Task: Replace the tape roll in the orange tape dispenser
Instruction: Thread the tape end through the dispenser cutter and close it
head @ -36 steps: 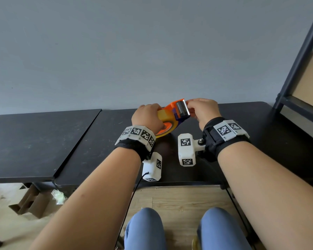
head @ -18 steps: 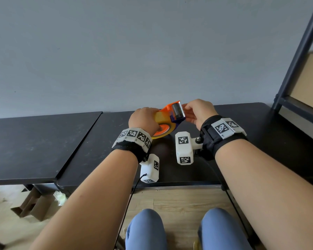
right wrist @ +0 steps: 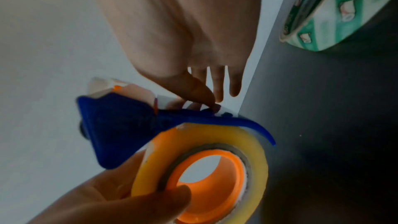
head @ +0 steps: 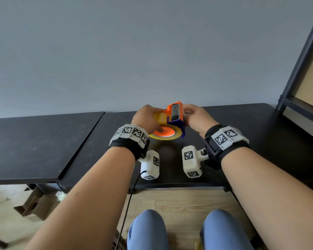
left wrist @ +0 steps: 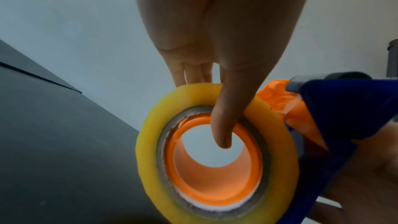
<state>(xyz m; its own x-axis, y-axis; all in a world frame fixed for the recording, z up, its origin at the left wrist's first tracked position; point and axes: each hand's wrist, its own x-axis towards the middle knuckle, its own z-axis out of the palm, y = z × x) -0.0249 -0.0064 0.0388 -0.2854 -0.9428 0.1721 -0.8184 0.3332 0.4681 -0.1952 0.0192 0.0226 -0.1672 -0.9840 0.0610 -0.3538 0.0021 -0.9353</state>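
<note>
The orange and blue tape dispenser (head: 175,114) is held a little above the black table (head: 251,141), its roller head pointing up. A yellowish clear tape roll (left wrist: 148,142) sits on its orange hub (left wrist: 215,185). My left hand (head: 146,118) grips the roll, thumb (left wrist: 224,125) hooked into the hub and fingers over the outer rim. My right hand (head: 195,118) pinches the dispenser's head at the top edge of the blue frame (right wrist: 120,125), where a clear tape end lies. In the right wrist view the roll (right wrist: 256,151) shows below the frame.
A green patterned tape roll (right wrist: 336,14) lies on the table to the right of the dispenser. A second black table (head: 34,141) adjoins on the left. A dark metal shelf (head: 296,69) stands at the right. Cardboard boxes (head: 34,204) lie on the floor.
Both hands have turned the dispenser: its head has tipped upright and the hub's open face now points more toward me. The grips stay the same.
</note>
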